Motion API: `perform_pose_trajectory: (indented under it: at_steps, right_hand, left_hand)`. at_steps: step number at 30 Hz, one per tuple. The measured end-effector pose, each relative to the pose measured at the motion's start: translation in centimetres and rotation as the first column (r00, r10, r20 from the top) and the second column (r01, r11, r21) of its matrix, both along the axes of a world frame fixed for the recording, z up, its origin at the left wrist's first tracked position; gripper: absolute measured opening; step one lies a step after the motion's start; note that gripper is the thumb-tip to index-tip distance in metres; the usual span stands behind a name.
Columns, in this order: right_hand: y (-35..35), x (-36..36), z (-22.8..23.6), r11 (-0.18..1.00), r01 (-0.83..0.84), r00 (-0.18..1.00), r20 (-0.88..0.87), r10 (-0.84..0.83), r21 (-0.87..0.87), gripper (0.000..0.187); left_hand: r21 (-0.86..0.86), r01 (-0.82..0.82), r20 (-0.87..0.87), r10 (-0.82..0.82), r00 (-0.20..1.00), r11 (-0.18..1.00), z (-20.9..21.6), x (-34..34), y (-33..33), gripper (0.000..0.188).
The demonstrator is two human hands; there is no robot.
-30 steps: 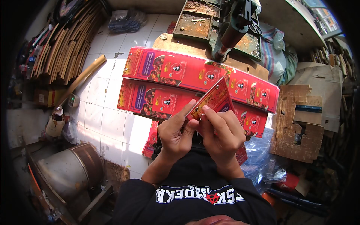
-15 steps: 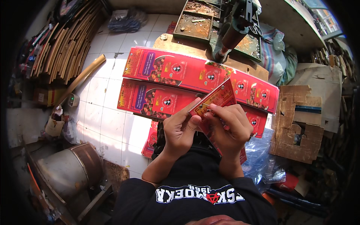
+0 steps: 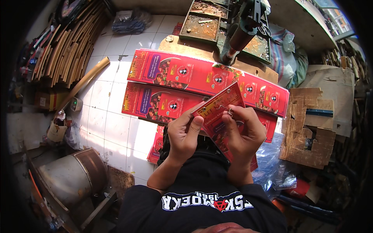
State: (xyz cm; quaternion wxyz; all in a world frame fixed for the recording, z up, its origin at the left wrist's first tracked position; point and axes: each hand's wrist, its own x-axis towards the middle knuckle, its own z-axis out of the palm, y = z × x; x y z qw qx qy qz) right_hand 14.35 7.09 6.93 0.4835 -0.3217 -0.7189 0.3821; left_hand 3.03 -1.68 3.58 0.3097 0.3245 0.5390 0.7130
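Observation:
My left hand (image 3: 183, 132) is closed on the edge of a long red printed cardboard strip (image 3: 219, 130), its thumb on the printed face. The strip slants across my lap, with a round metal eyelet (image 3: 204, 109) near one top corner and another eyelet (image 3: 228, 91) near the other. Over the strip's face, my right hand (image 3: 246, 130) pinches a small shiny metal piece (image 3: 230, 112) between thumb and fingertip. The piece's exact kind is too small to make out. Beyond my hands lie two stacks of similar strips, a far stack (image 3: 202, 73) and a near stack (image 3: 151, 101).
A dark press-like machine (image 3: 239, 39) with trays of small parts (image 3: 202, 27) stands behind the stacks on a wooden board. Cut cardboard (image 3: 307, 132) and clear plastic (image 3: 268, 163) lie at right. A metal drum (image 3: 74, 174) sits at lower left; cardboard sheets (image 3: 74, 46) lean at far left.
My right hand has drawn back to the right from the strip's top edge, and the small metal piece now shows in its fingertips. More of the strip's printed top is uncovered.

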Motion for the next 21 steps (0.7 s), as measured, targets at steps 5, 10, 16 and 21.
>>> perform_pose_trajectory:
  at_steps: [5,10,16,21]
  right_hand:
    - [2.9,1.8,-1.1,0.996,-0.069,0.998,0.004,0.069,-0.058,0.023]
    - [3.1,3.0,-1.0,0.839,-0.328,0.945,-0.141,0.296,-0.434,0.024]
    - [2.6,2.6,-0.8,0.835,-0.256,0.967,-0.145,0.211,-0.487,0.027]
    - [1.8,1.7,-0.2,0.987,-0.032,0.973,0.232,-0.005,0.156,0.027]
  left_hand:
    - [0.007,0.009,0.02,-0.009,1.0,1.0,-0.3,-0.4,0.0,0.03]
    - [0.053,-0.01,0.047,0.008,0.999,0.999,-0.7,-0.5,0.0,0.027]
    - [0.048,0.028,0.054,-0.03,0.998,0.998,-0.8,-0.8,-0.1,0.026]
    - [0.062,-0.016,0.072,0.011,0.997,0.998,-0.5,-0.4,0.3,0.03]
